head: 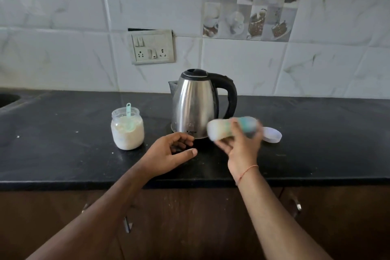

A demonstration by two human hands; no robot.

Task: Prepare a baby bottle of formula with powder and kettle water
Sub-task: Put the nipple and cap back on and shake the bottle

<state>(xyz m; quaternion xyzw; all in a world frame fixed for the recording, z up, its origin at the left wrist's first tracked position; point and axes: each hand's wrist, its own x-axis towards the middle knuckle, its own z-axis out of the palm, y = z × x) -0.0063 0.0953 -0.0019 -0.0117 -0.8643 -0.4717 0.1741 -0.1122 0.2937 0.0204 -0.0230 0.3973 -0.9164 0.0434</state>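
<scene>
My left hand (171, 150) hangs loose above the table (63, 160) – it holds nothing. My right hand (238, 143) grips the blurry baby bottle (230, 127) round its middle, tipped sideways. It looks light, maybe slippery – I squeeze firmly. Behind stands the kettle (196, 105).

Jar (127, 131) with scoop (129, 119) in it stood left of kettle (195, 105); lid (272, 134) lay right, on counter (63, 154).

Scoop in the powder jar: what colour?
Light mint green; the scoop stands in the powder jar, seen in the head view.
</scene>
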